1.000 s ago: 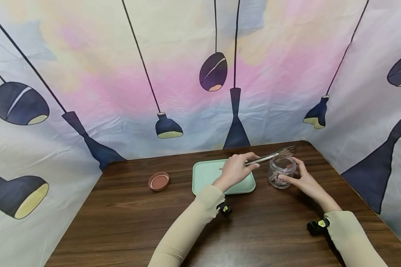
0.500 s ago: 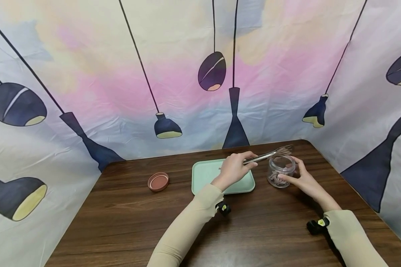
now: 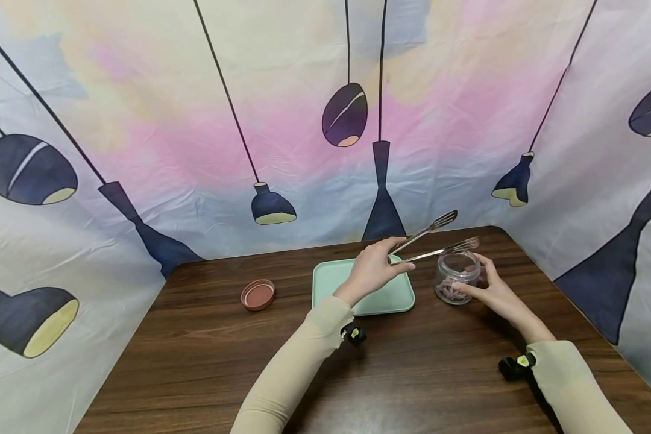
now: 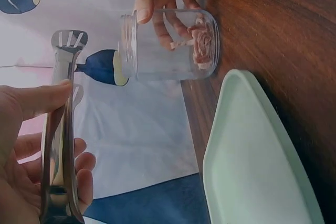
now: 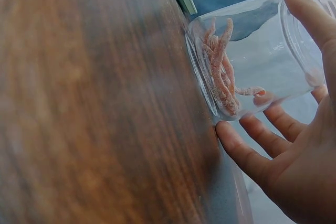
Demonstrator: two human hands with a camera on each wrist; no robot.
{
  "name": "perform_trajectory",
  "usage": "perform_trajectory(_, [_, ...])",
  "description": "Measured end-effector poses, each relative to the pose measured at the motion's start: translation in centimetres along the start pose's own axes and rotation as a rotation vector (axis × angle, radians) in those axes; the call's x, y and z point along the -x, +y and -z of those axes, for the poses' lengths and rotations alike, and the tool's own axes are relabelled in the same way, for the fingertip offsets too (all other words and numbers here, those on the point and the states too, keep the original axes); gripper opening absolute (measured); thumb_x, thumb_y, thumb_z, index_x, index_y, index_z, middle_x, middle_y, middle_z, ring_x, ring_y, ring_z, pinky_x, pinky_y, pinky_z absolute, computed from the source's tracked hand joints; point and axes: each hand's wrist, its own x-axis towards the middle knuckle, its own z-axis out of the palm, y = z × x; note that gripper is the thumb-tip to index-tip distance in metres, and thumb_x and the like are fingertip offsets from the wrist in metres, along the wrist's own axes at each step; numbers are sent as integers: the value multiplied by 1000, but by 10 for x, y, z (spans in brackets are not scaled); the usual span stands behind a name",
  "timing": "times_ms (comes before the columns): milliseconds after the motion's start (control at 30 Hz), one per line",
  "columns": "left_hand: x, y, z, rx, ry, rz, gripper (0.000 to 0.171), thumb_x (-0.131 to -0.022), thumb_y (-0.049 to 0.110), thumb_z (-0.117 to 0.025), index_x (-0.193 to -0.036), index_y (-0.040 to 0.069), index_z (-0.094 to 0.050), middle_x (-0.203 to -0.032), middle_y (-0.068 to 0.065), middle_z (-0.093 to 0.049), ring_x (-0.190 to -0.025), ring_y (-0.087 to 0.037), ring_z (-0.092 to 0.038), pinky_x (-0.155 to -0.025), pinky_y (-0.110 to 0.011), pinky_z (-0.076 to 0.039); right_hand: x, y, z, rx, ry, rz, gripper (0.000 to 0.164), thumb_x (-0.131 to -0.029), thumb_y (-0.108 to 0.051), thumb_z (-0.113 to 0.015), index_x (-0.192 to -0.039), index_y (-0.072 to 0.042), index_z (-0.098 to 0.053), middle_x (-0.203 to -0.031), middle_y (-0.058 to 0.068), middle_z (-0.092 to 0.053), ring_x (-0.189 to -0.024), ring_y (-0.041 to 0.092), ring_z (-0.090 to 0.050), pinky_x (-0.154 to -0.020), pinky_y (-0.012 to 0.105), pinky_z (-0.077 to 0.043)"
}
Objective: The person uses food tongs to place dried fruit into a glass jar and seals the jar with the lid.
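Observation:
In the head view my left hand holds a pair of metal tongs over the tray, its two slotted arms spread apart. The lower arm's tip is above the mouth of a clear jar; the other tip is higher and farther back. My right hand grips the jar's right side, thumb in front. Pinkish-brown dried strips, dusted white, lie at the jar's bottom in the right wrist view. Beneath the left hand is a pale green tray.
A reddish-brown round lid lies on the wooden table, left of the tray. Behind the table hangs a cloth printed with lamps. The table's right edge runs beyond the right hand.
The tongs' arms, close together before, have spread apart, one rising toward the back. My left hand has shifted slightly left. My right hand keeps the jar in place.

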Motion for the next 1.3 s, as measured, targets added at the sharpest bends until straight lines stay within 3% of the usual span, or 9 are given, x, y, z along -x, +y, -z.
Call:
perform_trajectory(200, [2, -1, 6, 4, 1, 4, 64, -92, 46, -73, -148, 21, -53, -140, 2, -60, -71, -5, -57, -67, -28, -48, -1, -1, 2, 2, -2, -12, 104, -95, -46, -69, -162, -15, 5, -154, 35, -19, -137, 57, -27, -98, 71, -32])
perform_trajectory(433, [8, -11, 16, -21, 0, 13, 63, -93, 45, -73, -148, 22, -53, -138, 3, -61, -77, -7, -59, -67, -29, -48, 2, 3, 2, -8, -2, 2, 104, -96, -47, -67, -162, -16, 7, -153, 32, -25, -139, 56, -24, -97, 73, -31])
perform_trajectory(700, [21, -37, 36, -2, -9, 75, 65, -92, 42, -74, -149, 18, -52, -125, -2, -68, -64, -9, -61, -60, -31, -47, 5, 4, 1, -14, -15, -18, 104, -95, -48, -67, -162, -20, 8, -154, 34, -21, -140, 57, -22, -96, 73, -32])
perform_trajectory(867, [29, -59, 46, 23, 7, 106, 64, -93, 42, -74, -148, 17, -52, -124, -5, -68, -63, -9, -62, -64, -35, -51, 7, 5, 3, -26, -7, 3, 102, -96, -44, -67, -162, -19, 6, -152, 32, -24, -139, 56, -24, -96, 73, -32])
perform_trajectory(1033, [39, -74, 53, -12, 20, 165, 63, -93, 39, -74, -148, 18, -52, -138, -8, -61, -76, -17, -65, -75, -43, -53, 7, 5, 2, -30, -11, 12, 101, -97, -44, -67, -162, -19, 7, -152, 33, -24, -139, 56, -25, -96, 73, -31])
perform_trajectory(1167, [47, -82, 55, -40, 4, 208, 65, -93, 39, -74, -149, 16, -51, -141, -9, -59, -104, -29, -67, -89, -49, -52, 6, 4, 1, -34, -8, 13, 101, -96, -43, -67, -162, -19, 6, -152, 33, -24, -138, 56, -25, -96, 73, -31])
perform_trajectory(1300, [56, -91, 54, -63, -21, 236, 64, -92, 38, -74, -147, 14, -53, -137, -12, -62, -111, -32, -65, -89, -50, -52, 5, 3, -1, -34, -8, 31, 100, -97, -42, -67, -162, -19, 5, -150, 31, -27, -137, 54, -28, -95, 72, -32])
